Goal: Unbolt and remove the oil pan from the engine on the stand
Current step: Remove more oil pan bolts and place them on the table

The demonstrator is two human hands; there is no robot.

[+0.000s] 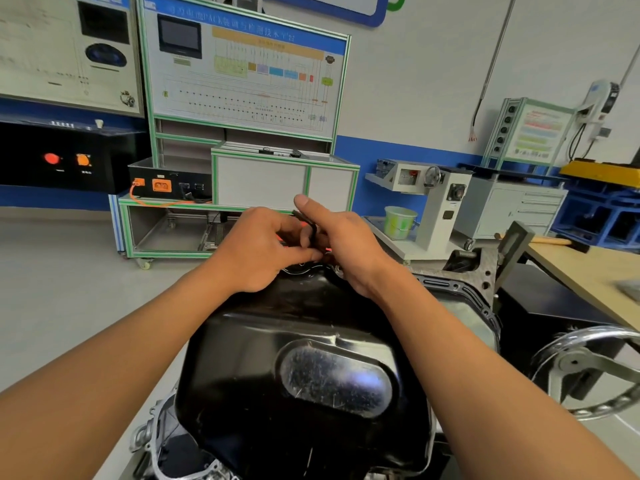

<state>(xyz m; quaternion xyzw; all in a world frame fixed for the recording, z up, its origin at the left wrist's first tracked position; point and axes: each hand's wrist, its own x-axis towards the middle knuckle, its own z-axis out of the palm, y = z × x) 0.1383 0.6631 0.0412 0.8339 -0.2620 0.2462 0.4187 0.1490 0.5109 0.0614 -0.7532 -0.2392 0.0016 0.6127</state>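
The black oil pan (311, 358) sits bottom-up on the engine, filling the lower middle of the view. Both my hands meet above its far edge. My left hand (256, 251) has its fingers curled and pinches a small dark tool (310, 225) with red marks near its lower end. My right hand (341, 244) also grips that tool from the right, with its thumb sticking up. The tool's tip and the bolt under it are hidden by my fingers. The pan's flange (460, 289) with bolt holes shows at the right.
The stand's chrome handwheel (595, 368) is at the lower right. A wooden bench (588, 271) lies at the far right. A green-framed training cart (242, 188) stands behind the hands, and a green bucket (400, 221) sits on another stand's base.
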